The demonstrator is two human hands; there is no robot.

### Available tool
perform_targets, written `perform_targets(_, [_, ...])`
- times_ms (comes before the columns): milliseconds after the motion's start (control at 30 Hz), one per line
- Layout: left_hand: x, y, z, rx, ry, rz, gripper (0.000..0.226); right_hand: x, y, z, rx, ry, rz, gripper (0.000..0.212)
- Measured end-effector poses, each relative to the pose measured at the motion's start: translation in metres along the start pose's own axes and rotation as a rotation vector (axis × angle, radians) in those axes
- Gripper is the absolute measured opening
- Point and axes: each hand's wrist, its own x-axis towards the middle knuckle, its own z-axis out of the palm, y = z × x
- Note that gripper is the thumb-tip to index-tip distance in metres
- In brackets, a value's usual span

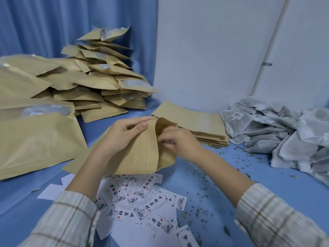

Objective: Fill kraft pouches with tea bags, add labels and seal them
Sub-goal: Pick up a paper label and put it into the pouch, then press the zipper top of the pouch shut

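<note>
A kraft pouch [140, 155] lies slanted in the middle of the blue table, its mouth pointing away from me. My left hand [122, 134] pinches the near lip of the mouth between thumb and fingers. My right hand [176, 141] is at the open mouth, fingers curled against the far lip; what they hold is blurred. Printed white labels [142, 198] are scattered just in front of the pouch. A flat stack of empty kraft pouches [201, 125] sits behind my right hand. Grey mesh tea bags [277, 134] are heaped at the right.
A tall heap of filled kraft pouches [92, 81] covers the left and back left. Loose tea crumbs [204, 191] litter the blue table [222, 175] around my right arm. A white wall and a blue curtain close off the back.
</note>
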Motion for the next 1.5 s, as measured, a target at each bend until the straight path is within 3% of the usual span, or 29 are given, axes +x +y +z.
perform_targets(100, [0.001,0.015,0.004,-0.065,-0.048,0.033,0.024,0.012,-0.013,0.000,-0.211,-0.070,0.030,0.020])
perform_targets(233, [0.007,0.037,0.015,-0.113,-0.096,0.068,0.033,0.018,-0.025,-0.013,-0.097,-0.057,0.148,0.017])
perform_targets(333, [0.015,0.057,0.021,-0.068,-0.105,0.081,0.040,0.016,-0.029,-0.038,-0.033,-0.079,0.127,0.019])
perform_targets(400, [0.018,0.071,0.023,0.029,-0.067,0.087,0.057,0.015,-0.028,-0.062,0.016,-0.061,0.153,0.021])
perform_targets(467, [0.019,0.086,0.021,-0.032,-0.084,0.111,0.071,0.015,-0.027,-0.084,0.053,-0.025,0.261,0.019])
perform_targets(567, [0.018,0.110,0.027,0.005,-0.168,0.242,0.080,0.016,-0.020,-0.109,-0.099,-0.057,0.333,0.012])
perform_targets(633, [0.022,0.119,0.040,0.146,-0.067,0.377,0.068,0.013,-0.023,-0.123,-0.184,-0.086,0.315,0.011])
perform_targets(700, [0.028,0.124,0.051,0.105,0.038,0.424,0.046,0.008,-0.021,-0.137,-0.205,-0.143,0.309,0.009])
perform_targets(767, [0.032,0.124,0.057,0.005,0.087,0.386,0.035,0.000,-0.023,-0.155,-0.242,-0.192,0.364,0.025])
perform_targets(867, [0.032,0.128,0.065,-0.102,0.102,0.329,0.041,-0.012,-0.025,-0.180,-0.263,-0.191,0.326,0.010])
perform_targets(1033, [0.034,0.150,0.082,-0.217,0.106,0.431,0.019,-0.023,-0.030,-0.183,-0.193,-0.094,0.388,0.020])
perform_targets(1100, [0.033,0.157,0.086,-0.268,0.131,0.462,0.017,-0.029,-0.033,-0.182,-0.314,-0.095,0.296,0.023])
perform_targets(1200, [0.028,0.161,0.092,-0.326,0.110,0.483,0.017,-0.037,-0.041,-0.188,-0.470,-0.287,0.288,0.033])
perform_targets(1267, [0.026,0.161,0.098,-0.336,0.058,0.501,0.017,-0.041,-0.040,-0.190,-0.535,-0.491,0.404,0.037])
perform_targets(1333, [0.027,0.159,0.104,-0.315,0.038,0.505,0.016,-0.042,-0.033,-0.191,-0.528,-0.563,0.504,0.034])
perform_targets(1433, [0.038,0.153,0.106,-0.353,0.134,0.423,0.016,-0.042,-0.037,-0.198,-0.377,-0.461,0.382,0.011])
perform_targets(1500, [0.046,0.147,0.101,-0.363,0.217,0.360,0.017,-0.039,-0.040,-0.211,-0.320,-0.402,0.323,0.019])
